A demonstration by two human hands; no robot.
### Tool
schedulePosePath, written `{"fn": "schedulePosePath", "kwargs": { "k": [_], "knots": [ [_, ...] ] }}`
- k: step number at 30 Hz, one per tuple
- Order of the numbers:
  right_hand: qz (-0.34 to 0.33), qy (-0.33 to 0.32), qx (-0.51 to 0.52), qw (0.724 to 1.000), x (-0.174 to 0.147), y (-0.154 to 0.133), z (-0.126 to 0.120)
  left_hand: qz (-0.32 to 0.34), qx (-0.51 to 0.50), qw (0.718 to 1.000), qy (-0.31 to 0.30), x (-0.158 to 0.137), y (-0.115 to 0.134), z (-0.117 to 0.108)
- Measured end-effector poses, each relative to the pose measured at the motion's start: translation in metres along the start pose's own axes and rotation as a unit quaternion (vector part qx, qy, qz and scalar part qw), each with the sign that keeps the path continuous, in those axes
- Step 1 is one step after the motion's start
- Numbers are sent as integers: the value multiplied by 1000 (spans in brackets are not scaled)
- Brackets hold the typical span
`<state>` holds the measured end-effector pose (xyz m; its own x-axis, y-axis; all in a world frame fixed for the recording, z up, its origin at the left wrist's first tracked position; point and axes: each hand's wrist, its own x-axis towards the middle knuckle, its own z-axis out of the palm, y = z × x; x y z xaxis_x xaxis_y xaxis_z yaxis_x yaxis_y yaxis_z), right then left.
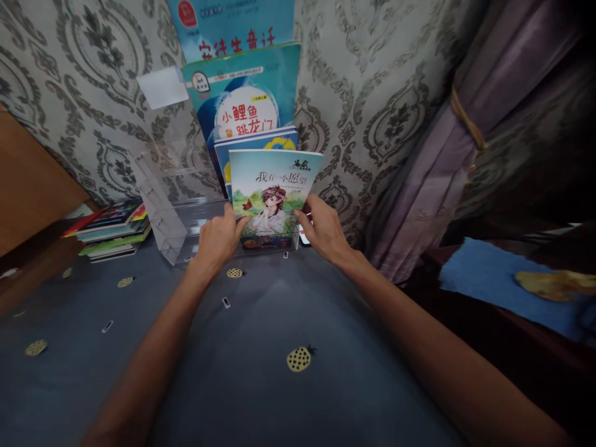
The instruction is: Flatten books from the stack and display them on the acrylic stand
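Observation:
Between my two hands stands a thin book [277, 198] with a pale cover, a drawn figure and a red butterfly. My left hand [218, 239] pinches its lower left edge, thumb on the front. On the opposite edge my right hand [321, 226] grips it, thumb in front and fingers behind. The book is nearly upright at the front of a clear plastic book rack [170, 233]. Behind it rise a blue-and-yellow book [221, 155], a teal book [249, 81] and a taller blue book [233, 22], each on a higher tier. The book's bottom edge is partly behind clear plastic.
A stack of books [114, 226] lies left of the rack. The dark tablecloth [261, 385] carries pineapple prints. Patterned wallpaper [112, 49] backs the table, and a tied purple curtain [433, 161] hangs at right, near a blue cloth [484, 279]. A wooden panel [32, 186] stands far left.

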<state>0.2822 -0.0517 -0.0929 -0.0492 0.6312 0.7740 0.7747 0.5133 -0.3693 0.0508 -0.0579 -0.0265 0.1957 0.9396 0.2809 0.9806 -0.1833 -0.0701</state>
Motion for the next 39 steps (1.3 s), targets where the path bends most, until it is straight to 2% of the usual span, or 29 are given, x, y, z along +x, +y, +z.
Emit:
{"fn": "schedulePosePath", "kwargs": {
  "k": [14, 18, 25, 35, 39],
  "knots": [
    [-33, -6, -2, 999, 3, -5, -6, 2, 43, 999, -7, -3, -2, -1],
    [-22, -9, -1, 1000, 4, -7, -4, 7, 36, 999, -2, -1, -7, -2],
    [4, -50, 5, 999, -3, -2, 3, 8, 4, 1000, -1, 1, -11, 3],
    [64, -8, 18, 998, -10, -5, 3, 15, -15, 1000, -22, -1, -8, 3],
    [59, 2, 21, 998, -12, -4, 5, 12, -38, 999, -32, -1, -7, 1]
  ]
}}
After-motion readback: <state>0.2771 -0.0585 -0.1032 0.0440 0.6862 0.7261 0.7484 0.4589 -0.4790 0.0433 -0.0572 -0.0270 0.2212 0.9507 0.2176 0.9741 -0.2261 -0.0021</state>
